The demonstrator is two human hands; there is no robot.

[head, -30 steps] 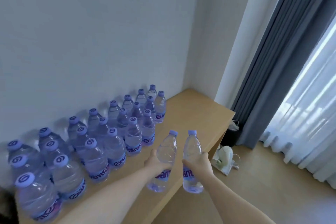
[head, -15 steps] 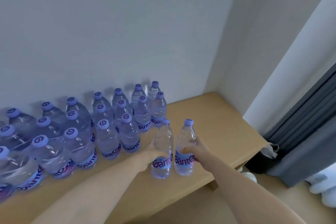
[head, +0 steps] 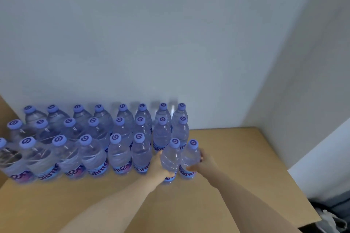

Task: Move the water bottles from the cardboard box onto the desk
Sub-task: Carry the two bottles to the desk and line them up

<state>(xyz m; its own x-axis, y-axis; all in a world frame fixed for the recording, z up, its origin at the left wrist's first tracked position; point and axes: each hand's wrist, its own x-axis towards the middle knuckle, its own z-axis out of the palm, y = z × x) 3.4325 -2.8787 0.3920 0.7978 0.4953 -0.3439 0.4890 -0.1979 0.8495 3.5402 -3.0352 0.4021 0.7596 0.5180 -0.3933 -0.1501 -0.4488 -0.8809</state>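
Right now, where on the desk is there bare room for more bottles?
Free: the desk to the right of the bottle in the right hand, out to the wall corner, and the near strip in front of the bottle rows, crossed only by the forearms. Crowded: the left-back area along the wall, three rows packed cap to cap. The left hand holds a bottle at the front row's end.

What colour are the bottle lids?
Light purple, with a darker swirl on top of each cap; the head view shows them.
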